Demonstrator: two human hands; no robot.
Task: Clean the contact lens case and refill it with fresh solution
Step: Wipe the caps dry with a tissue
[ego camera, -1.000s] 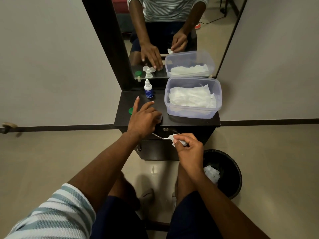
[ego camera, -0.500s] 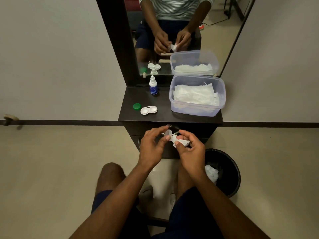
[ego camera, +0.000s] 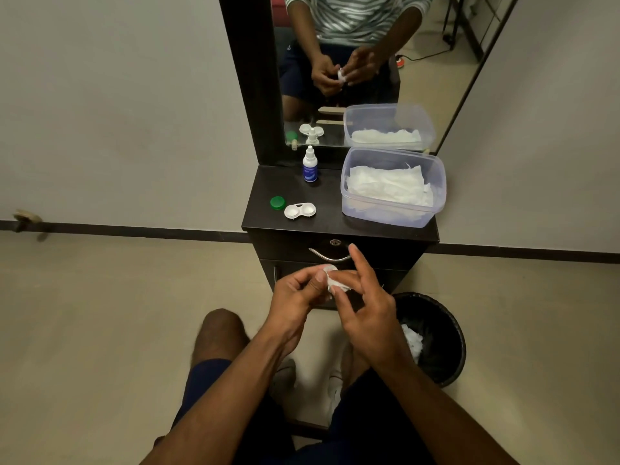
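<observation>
Hands are meeting low at 6 o'clock: left hand (ego camera: 295, 297) pinching a cap (ego camera: 330, 269), right hand (ego camera: 364, 308) pinching tissue (ego camera: 337, 284) against it; case (ego camera: 300, 210) is sitting up at 12 on the counter (ego camera: 335, 226).

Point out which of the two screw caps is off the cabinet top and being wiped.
The white cap, held in the left hand against a tissue in the right hand. The green cap lies on the cabinet top.

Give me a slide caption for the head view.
Both hands wipe a white cap with tissue; lens case sits open.
</observation>
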